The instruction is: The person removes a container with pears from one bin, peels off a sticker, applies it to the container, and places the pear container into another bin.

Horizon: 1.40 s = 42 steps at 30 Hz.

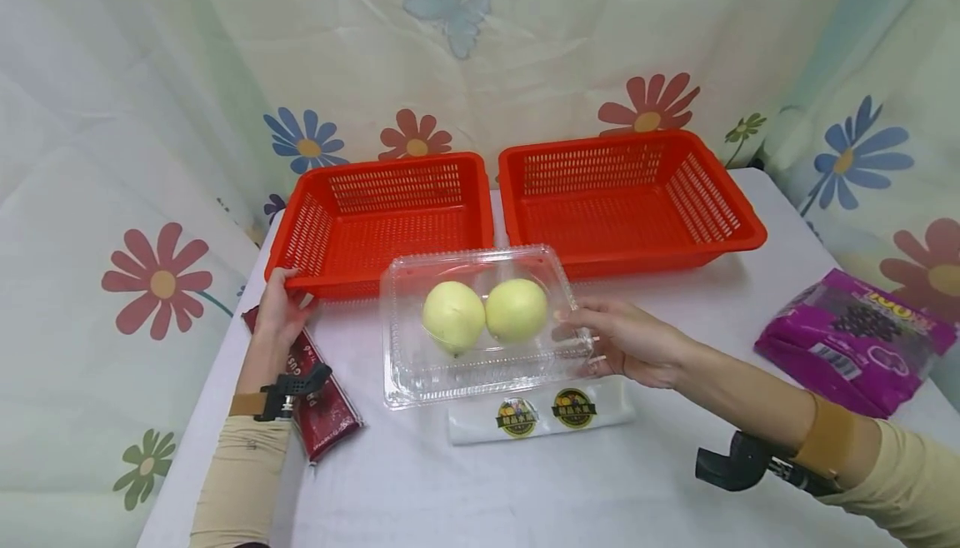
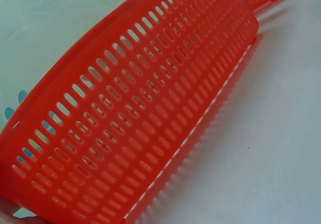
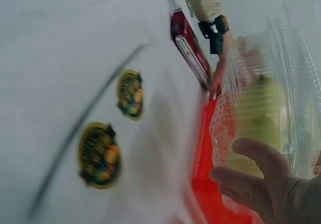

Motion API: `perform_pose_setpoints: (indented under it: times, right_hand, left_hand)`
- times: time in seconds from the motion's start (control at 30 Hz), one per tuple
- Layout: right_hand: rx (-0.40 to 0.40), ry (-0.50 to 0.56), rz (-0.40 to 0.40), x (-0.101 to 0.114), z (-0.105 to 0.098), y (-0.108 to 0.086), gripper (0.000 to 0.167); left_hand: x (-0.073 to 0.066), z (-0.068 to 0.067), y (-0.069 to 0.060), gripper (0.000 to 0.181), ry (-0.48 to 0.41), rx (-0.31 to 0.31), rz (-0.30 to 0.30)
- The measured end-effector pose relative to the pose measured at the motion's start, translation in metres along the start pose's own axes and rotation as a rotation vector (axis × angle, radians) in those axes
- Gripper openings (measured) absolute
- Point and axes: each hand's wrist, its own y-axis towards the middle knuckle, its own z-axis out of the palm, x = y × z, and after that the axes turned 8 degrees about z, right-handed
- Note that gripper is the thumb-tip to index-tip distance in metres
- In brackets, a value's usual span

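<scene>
My right hand [image 1: 630, 340] grips the right end of a clear plastic clamshell box [image 1: 480, 377], held above the table. Two round pale yellow-green fruits [image 1: 453, 316] sit side by side inside it; their exact kind is unclear. In the right wrist view the thumb and fingers lie against the box's wall [image 3: 296, 78]. At the left, my left hand [image 1: 279, 311] holds the near left corner of a red plastic basket [image 1: 390, 166]. The left wrist view shows this basket's slotted side [image 2: 145, 98], with only a bit of the hand at the lower left edge.
A second red basket [image 1: 720, 190] stands to the right. A white plastic bag [image 1: 540, 425] with two round labels lies below the box. There is a dark red packet [image 1: 330, 411] beside my left forearm and a purple grape-print package [image 1: 855, 340] at the far right. A flowered curtain [image 1: 525, 48] hangs behind.
</scene>
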Motion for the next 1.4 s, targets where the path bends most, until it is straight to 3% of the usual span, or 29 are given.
perform_pose_setpoints:
  times: [0.17,0.4,0.67,0.83,0.97,1.13,1.23,1.4]
  right_hand:
    - [-0.026,0.020,0.033,-0.025,-0.005,0.004,0.067]
    - [-0.122,0.015,0.039,-0.049,-0.014,0.017,0.063]
    - [-0.146,0.005,0.032,-0.051,-0.017,0.029,0.067]
    - [-0.147,0.007,0.041,-0.050,-0.018,0.034,0.064]
    - [-0.147,0.007,0.048,-0.050,-0.018,0.036,0.062]
    - [-0.138,-0.008,0.060,-0.048,-0.019,0.035,0.065]
    - [-0.132,-0.030,0.068,-0.047,-0.022,0.034,0.066]
    - [-0.108,-0.027,0.078,-0.049,-0.026,0.031,0.068]
  left_hand:
    - [0.000,-0.001,-0.001,0.054,-0.006,0.014,0.006]
    - [0.001,0.001,-0.003,0.053,0.021,0.009,0.019]
    - [-0.002,0.008,-0.005,0.054,0.014,-0.021,0.020]
    - [0.002,0.009,-0.015,0.058,0.081,-0.050,0.063]
    - [0.004,0.009,-0.029,0.061,0.140,-0.048,0.113]
    - [0.002,0.016,-0.058,0.070,0.214,-0.027,0.102]
    - [0.004,0.025,-0.078,0.078,0.344,0.017,0.118]
    - [0.018,0.040,-0.114,0.083,0.652,0.099,0.165]
